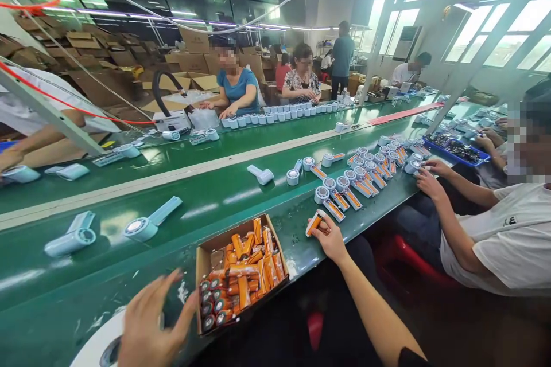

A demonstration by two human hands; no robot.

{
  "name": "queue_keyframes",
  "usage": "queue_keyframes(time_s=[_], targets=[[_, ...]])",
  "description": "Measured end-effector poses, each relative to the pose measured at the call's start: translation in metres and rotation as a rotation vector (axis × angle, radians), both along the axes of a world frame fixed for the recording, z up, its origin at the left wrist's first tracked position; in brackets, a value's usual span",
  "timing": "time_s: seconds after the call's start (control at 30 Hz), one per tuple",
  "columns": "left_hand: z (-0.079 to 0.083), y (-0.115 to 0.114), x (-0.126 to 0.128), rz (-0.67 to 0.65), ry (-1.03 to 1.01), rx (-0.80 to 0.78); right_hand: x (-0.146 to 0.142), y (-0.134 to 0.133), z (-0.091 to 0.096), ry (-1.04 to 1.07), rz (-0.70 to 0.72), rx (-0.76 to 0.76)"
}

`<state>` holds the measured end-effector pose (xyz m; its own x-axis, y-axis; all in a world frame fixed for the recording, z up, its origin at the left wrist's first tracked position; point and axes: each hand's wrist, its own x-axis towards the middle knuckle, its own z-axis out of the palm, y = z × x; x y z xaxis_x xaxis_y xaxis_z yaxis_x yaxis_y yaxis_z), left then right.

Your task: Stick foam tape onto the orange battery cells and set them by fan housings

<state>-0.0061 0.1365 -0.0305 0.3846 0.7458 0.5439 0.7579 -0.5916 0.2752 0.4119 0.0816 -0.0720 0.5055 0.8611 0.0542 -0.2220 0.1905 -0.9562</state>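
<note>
My right hand (330,237) pinches an orange battery (314,222) just above the green belt (215,200), right of a cardboard box (205,258) packed with several orange batteries. Spread open at the near edge, my left hand (148,324) hovers over a white round piece (97,347) and holds nothing. Two light-blue fan bodies (71,238) (148,222) lie on the belt beyond the box.
A seated person on the right has both hands (428,178) at rows of fan bodies with orange batteries (359,180). A blue tray (456,149) of small parts lies further along. Other workers sit across the belt, with stacked cardboard boxes behind them.
</note>
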Motion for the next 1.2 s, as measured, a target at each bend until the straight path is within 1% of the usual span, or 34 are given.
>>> queue_keyframes(time_s=[0.03, 0.1, 0.13, 0.17, 0.2, 0.23, 0.27, 0.33, 0.4, 0.43, 0.5, 0.57, 0.63, 0.7, 0.8, 0.87, 0.97, 1.07, 1.13, 1.2], targets=[[0.024, 0.017, 0.037, -0.011, 0.019, -0.024, 0.001, 0.001, -0.002, 0.004, -0.003, -0.001], [0.070, 0.056, 0.121, -0.110, 0.165, -0.132, 0.005, 0.004, -0.001, 0.008, -0.030, -0.007], [0.088, 0.077, 0.163, -0.123, 0.274, -0.182, 0.007, 0.006, 0.000, 0.008, -0.049, -0.012], [0.102, 0.096, 0.205, -0.102, 0.375, -0.226, 0.009, 0.006, 0.002, 0.006, -0.066, -0.017], [0.112, 0.113, 0.243, -0.104, 0.398, -0.239, 0.011, 0.006, 0.004, 0.001, -0.077, -0.025], [0.117, 0.128, 0.278, -0.120, 0.393, -0.239, 0.012, 0.006, 0.005, -0.005, -0.080, -0.032], [0.117, 0.141, 0.308, -0.126, 0.385, -0.244, 0.013, 0.005, 0.007, -0.014, -0.074, -0.042], [0.111, 0.157, 0.354, -0.119, 0.354, -0.278, 0.014, 0.003, 0.010, -0.051, -0.050, -0.069], [0.102, 0.167, 0.381, -0.093, 0.347, -0.351, 0.015, 0.001, 0.011, -0.100, -0.021, -0.099], [0.098, 0.172, 0.387, -0.085, 0.349, -0.388, 0.016, 0.001, 0.012, -0.121, -0.010, -0.113], [0.092, 0.183, 0.384, -0.090, 0.362, -0.440, 0.017, 0.000, 0.013, -0.143, -0.006, -0.135], [0.088, 0.196, 0.362, -0.116, 0.390, -0.455, 0.018, 0.000, 0.013, -0.146, -0.025, -0.146], [0.082, 0.209, 0.325, -0.144, 0.439, -0.436, 0.021, 0.003, 0.012, -0.157, -0.018, -0.157], [0.074, 0.219, 0.277, -0.161, 0.512, -0.395, 0.023, 0.007, 0.009, -0.188, 0.009, -0.177], [0.061, 0.223, 0.210, -0.187, 0.640, -0.331, 0.024, 0.014, 0.006, -0.258, 0.015, -0.223], [0.053, 0.221, 0.179, -0.216, 0.709, -0.290, 0.023, 0.016, 0.008, -0.294, 0.005, -0.261], [0.044, 0.223, 0.153, -0.244, 0.808, -0.230, 0.022, 0.015, 0.017, -0.337, -0.009, -0.318], [0.040, 0.231, 0.126, -0.259, 0.947, -0.195, 0.020, 0.014, 0.030, -0.402, -0.058, -0.347], [0.038, 0.237, 0.095, -0.265, 1.065, -0.194, 0.018, 0.019, 0.040, -0.471, -0.057, -0.351], [0.037, 0.239, 0.058, -0.277, 1.207, -0.211, 0.014, 0.033, 0.052, -0.530, -0.056, -0.292]])
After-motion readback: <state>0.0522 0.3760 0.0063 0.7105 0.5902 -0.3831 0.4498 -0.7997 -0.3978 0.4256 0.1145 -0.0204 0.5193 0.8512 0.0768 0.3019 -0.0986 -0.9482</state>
